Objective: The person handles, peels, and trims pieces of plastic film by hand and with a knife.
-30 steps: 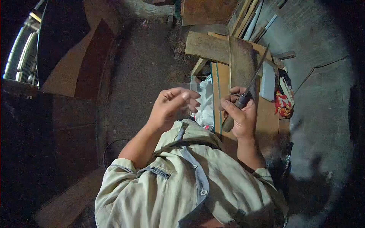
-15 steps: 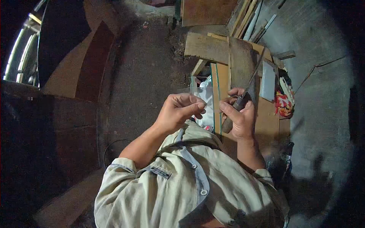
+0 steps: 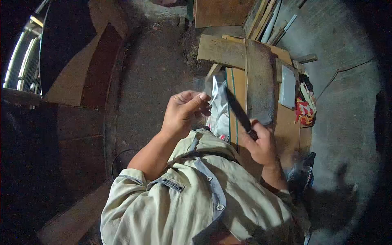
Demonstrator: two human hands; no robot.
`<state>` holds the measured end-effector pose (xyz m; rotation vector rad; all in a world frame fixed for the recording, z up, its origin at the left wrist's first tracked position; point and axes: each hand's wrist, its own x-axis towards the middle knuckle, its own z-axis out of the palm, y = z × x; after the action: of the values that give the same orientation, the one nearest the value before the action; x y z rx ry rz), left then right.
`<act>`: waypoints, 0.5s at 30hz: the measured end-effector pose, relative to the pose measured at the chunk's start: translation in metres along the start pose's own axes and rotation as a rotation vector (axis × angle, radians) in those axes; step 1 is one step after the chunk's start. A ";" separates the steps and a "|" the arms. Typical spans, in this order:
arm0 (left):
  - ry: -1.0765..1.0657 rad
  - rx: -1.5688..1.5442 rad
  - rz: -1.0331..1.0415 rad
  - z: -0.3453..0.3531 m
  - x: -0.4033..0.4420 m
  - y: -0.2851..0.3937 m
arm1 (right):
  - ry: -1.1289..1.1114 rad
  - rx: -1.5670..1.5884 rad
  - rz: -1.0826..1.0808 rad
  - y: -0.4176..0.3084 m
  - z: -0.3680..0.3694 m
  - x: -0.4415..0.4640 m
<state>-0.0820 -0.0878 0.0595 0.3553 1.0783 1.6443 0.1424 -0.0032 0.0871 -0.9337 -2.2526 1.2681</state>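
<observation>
My left hand (image 3: 183,110) is closed in a pinch on a thin clear plastic piece (image 3: 215,86), which shines where it catches the light and extends past the fingertips. My right hand (image 3: 262,143) is wrapped round the handle of a knife (image 3: 238,109). Its dark blade points up and to the left, near the plastic piece; whether the two touch I cannot tell. Most of the knife's handle is hidden by my fingers. Below and behind the plastic lies a crumpled white bag (image 3: 220,119).
On the right is a bench with a brown board (image 3: 290,126) and a worn wooden plank (image 3: 260,77). A pale flat panel (image 3: 287,87) and a red-and-yellow packet (image 3: 304,112) lie beside it. Wood strips (image 3: 261,18) lean against the grey wall (image 3: 347,98).
My right hand has moved down and swung the knife from pointing up-right to up-left. My left hand has shifted slightly left, and the plastic now glints more brightly.
</observation>
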 end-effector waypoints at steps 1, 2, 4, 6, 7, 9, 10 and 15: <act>0.001 -0.001 0.000 -0.002 0.002 -0.001 | -0.020 -0.060 -0.017 0.000 0.000 -0.003; 0.003 -0.030 0.040 -0.004 0.004 -0.002 | -0.040 -0.119 -0.033 0.001 0.000 -0.005; 0.027 -0.041 0.097 -0.005 0.005 -0.001 | -0.104 -0.262 0.023 -0.002 -0.004 -0.009; 0.029 -0.047 0.086 -0.005 0.004 0.002 | -0.093 -0.281 -0.004 0.003 -0.003 -0.009; 0.032 -0.053 0.075 -0.006 0.004 0.003 | -0.082 -0.299 -0.032 0.004 -0.003 -0.009; 0.022 -0.035 0.103 -0.005 0.005 0.001 | -0.069 -0.290 -0.025 0.002 -0.002 -0.008; 0.036 -0.011 0.093 -0.004 0.004 0.002 | -0.055 -0.281 -0.018 0.001 -0.002 -0.008; 0.028 0.050 0.074 -0.007 0.003 0.000 | -0.056 -0.279 -0.005 0.002 -0.001 -0.006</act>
<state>-0.0884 -0.0883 0.0545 0.4104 1.1408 1.6936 0.1477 -0.0059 0.0856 -0.9974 -2.5186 1.0047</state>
